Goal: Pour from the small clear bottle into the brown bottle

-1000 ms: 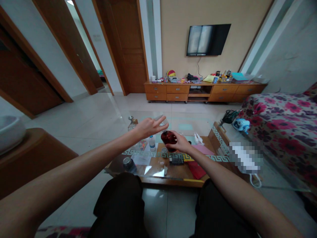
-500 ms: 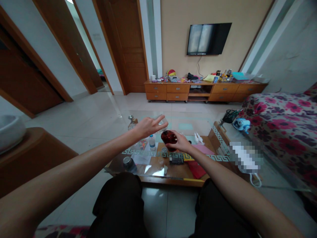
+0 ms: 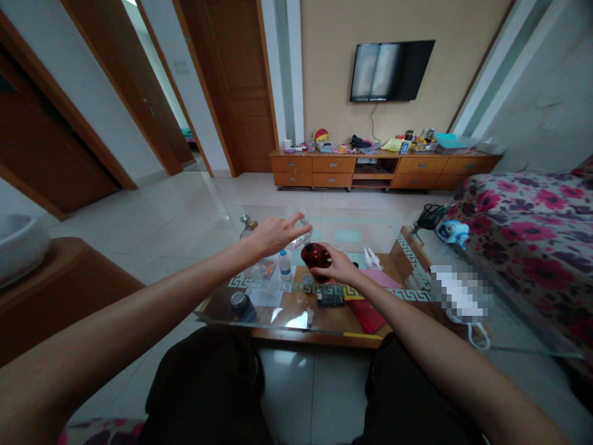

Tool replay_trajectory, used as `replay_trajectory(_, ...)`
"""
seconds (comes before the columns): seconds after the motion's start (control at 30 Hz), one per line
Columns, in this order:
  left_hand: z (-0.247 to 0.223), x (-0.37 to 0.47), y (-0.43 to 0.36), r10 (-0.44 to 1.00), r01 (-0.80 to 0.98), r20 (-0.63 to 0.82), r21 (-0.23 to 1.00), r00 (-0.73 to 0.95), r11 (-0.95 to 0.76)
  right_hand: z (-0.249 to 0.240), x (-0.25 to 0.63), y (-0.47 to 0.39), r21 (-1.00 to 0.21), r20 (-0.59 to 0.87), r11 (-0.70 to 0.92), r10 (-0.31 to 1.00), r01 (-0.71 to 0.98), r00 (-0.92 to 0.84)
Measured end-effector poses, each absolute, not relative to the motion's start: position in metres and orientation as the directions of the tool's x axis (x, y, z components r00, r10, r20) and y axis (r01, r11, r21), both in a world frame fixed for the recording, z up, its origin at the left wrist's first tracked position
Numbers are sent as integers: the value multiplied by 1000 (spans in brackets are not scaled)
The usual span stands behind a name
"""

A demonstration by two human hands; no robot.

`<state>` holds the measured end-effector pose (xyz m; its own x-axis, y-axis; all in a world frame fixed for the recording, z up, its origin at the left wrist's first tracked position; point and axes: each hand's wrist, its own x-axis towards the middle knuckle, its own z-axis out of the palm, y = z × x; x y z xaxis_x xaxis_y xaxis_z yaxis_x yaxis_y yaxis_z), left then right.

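My right hand (image 3: 337, 267) grips a dark red bottle (image 3: 315, 256) that stands upright over the glass coffee table (image 3: 296, 318). My left hand (image 3: 273, 234) holds a small clear glass vessel (image 3: 300, 236), tipped toward the mouth of the red bottle, with the index finger stretched out above it. The two hands are close together, the left one slightly higher. Both arms reach forward from my lap.
On the table are a small clear water bottle (image 3: 284, 266), a metal can (image 3: 239, 303), a glass stoppered bottle (image 3: 247, 226), red and pink papers (image 3: 368, 315). A floral sofa (image 3: 523, 222) is at right. A TV cabinet (image 3: 380, 170) stands under a wall TV (image 3: 390, 71).
My left hand has tipped the clear vessel further toward the red bottle and extended its index finger. My right hand and the bottle stay in place. My knees shifted slightly left.
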<state>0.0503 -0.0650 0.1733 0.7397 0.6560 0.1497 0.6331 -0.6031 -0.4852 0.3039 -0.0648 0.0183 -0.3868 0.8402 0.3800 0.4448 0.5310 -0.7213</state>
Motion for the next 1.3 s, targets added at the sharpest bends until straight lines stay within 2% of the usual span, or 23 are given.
replay_trajectory(0.23, 181, 58, -70, 622, 567, 102, -543, 777, -619, 18, 304, -65, -751, 349, 506, 850, 425, -394)
replay_trajectory(0.53, 181, 64, -73, 600, 543, 103, -565, 793, -621, 14, 307, -63, -713, 397, 555, 823, 428, -406)
replay_trajectory(0.87, 185, 70, -68, 564, 523, 87, -507, 821, -685, 13, 310, -62, -712, 407, 555, 825, 430, -391)
replay_trajectory(1.1, 184, 72, -66, 524, 478, 98, -576, 846, -663, 9, 309, -59, -750, 382, 528, 837, 398, -391)
replay_trajectory(1.3, 184, 72, -60, 524, 491, 98, -527, 846, -694, 8, 310, -59, -759, 377, 524, 838, 387, -395)
